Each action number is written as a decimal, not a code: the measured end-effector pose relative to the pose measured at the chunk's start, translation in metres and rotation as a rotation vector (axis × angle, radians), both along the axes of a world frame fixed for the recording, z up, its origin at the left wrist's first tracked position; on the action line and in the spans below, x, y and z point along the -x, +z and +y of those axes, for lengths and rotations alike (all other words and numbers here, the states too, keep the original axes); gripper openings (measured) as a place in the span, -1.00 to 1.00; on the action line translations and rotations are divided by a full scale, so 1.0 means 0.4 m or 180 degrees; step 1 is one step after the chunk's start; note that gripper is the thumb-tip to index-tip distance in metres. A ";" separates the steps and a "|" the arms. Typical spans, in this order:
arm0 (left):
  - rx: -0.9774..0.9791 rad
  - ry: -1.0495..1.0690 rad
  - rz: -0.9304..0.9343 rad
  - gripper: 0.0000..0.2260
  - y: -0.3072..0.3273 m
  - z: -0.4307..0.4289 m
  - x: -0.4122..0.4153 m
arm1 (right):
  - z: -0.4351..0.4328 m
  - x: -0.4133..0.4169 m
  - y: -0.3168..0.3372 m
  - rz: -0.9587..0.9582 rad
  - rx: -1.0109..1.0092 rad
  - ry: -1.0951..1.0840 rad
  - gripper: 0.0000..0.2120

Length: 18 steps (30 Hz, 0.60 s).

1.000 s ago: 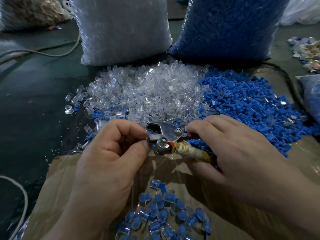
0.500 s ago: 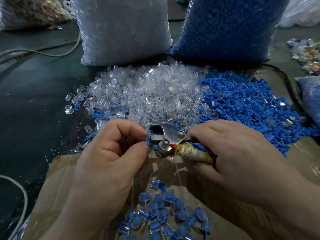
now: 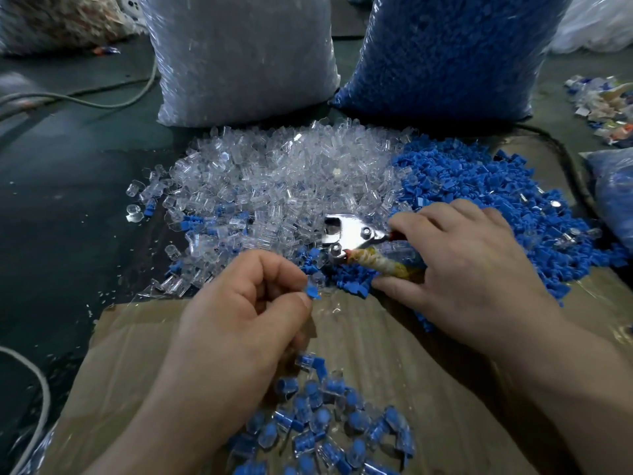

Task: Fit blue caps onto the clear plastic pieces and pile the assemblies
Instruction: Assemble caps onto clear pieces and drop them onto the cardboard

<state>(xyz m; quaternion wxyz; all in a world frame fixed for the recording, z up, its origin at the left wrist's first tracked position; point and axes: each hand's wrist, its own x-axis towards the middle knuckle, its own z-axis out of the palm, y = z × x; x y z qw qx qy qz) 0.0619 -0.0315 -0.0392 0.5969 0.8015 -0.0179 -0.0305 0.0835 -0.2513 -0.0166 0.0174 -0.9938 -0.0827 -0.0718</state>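
The left hand (image 3: 239,323), pinching a capped piece (image 3: 313,291), has been drawn back from the pliers (image 3: 349,234) ahead, so piling is judged next.

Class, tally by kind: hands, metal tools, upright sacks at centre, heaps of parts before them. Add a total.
Hands (left hand, right hand): 2
Metal tool: 1
Sacks (clear sack, blue sack): 2
Heaps (clear pieces, blue caps, assemblies): 3
Total: 8

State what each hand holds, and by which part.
Left hand pinches a blue piece at its near end; right hand grips the metal tool by its wrapped handles.
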 end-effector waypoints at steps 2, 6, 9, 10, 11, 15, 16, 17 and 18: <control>-0.0034 -0.0019 0.0002 -0.85 0.002 -0.004 0.002 | 0.001 -0.002 0.001 0.0053 -0.0029 -0.0010 -0.37; -0.0085 0.0045 -0.0067 -0.86 0.007 -0.010 0.007 | 0.019 0.027 0.015 -0.0470 -0.0543 0.0242 -0.51; -0.0196 0.0023 -0.0250 -0.94 0.005 -0.019 0.017 | 0.070 0.062 0.023 -0.0475 -0.0614 0.0777 -0.68; -0.0276 -0.0032 -0.0370 -0.92 0.006 -0.021 0.022 | 0.081 0.067 0.019 -0.0397 -0.0609 0.0956 -0.71; -0.0355 -0.0112 -0.0512 -0.87 0.009 -0.022 0.026 | 0.086 0.069 0.015 -0.0324 -0.0638 0.1077 -0.71; -0.0569 -0.0291 -0.0910 -0.82 0.028 -0.022 0.035 | 0.080 0.072 0.016 -0.0237 -0.0742 0.1082 -0.71; -0.0529 -0.0225 -0.0916 -0.85 0.029 -0.022 0.034 | 0.082 0.075 0.015 -0.0229 -0.0721 0.1070 -0.73; -0.0510 -0.0142 -0.0900 -0.88 0.027 -0.021 0.032 | 0.085 0.078 0.014 -0.0218 -0.0688 0.1068 -0.75; -0.0529 -0.0068 -0.0875 -0.90 0.026 -0.021 0.029 | 0.088 0.079 0.013 -0.0208 -0.0655 0.1091 -0.78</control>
